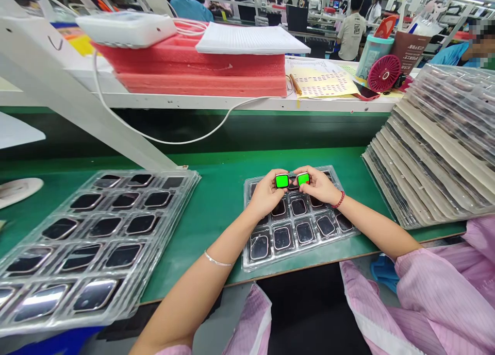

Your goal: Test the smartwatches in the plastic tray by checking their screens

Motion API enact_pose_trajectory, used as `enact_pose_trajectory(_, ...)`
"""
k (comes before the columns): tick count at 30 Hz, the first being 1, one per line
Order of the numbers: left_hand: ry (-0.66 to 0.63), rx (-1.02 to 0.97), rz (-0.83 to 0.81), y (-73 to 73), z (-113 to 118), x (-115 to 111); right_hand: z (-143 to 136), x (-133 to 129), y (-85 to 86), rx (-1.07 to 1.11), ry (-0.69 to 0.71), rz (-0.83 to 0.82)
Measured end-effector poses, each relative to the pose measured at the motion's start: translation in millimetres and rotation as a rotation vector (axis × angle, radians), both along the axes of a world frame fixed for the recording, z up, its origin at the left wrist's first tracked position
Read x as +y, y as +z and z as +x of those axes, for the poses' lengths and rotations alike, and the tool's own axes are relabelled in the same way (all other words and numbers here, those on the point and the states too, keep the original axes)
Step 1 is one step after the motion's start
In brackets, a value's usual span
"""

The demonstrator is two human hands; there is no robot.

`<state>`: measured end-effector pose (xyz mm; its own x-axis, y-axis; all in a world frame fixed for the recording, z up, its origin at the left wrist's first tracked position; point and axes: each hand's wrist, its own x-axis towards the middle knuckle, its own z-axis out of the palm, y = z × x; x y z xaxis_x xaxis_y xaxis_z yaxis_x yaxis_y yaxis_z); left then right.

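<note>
My left hand is closed around a smartwatch whose screen glows green. Just to its right, my right hand grips a second smartwatch, also lit green, with the thumb over the lower part of its screen. Both watches have no straps and are held side by side. Beneath the hands lies a clear plastic tray with dark-screened watches in its pockets. The hands and wrists cover part of its far rows.
On the left, stacked clear trays hold more dark watches. A tall tilted stack of trays stands at right. Behind, a white shelf carries red foam, a paper pad and a pink fan. A white cable droops from it.
</note>
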<state>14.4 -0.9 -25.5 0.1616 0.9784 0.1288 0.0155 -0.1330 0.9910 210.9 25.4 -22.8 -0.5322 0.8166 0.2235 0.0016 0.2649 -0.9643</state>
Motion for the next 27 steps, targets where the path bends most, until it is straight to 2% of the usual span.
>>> enact_pose_trajectory(9, 0.003, -0.032, -0.031, 1.6, -3, -1, 1, 1, -1.1, 0.006, 0.035, -0.076)
enact_pose_trajectory(14, 0.005, -0.007, -0.063, 6.9, -5, -3, 0, 2, 4.5, 0.004, 0.041, -0.102)
enact_pose_trajectory(19, 0.021, 0.001, -0.079, 14.0, -7, -7, -2, 2, 10.6, 0.018, 0.095, -0.061)
enact_pose_trajectory(27, 0.064, -0.029, -0.092, 18.0, -7, -19, -5, -3, 9.5, -0.034, 0.118, -0.055)
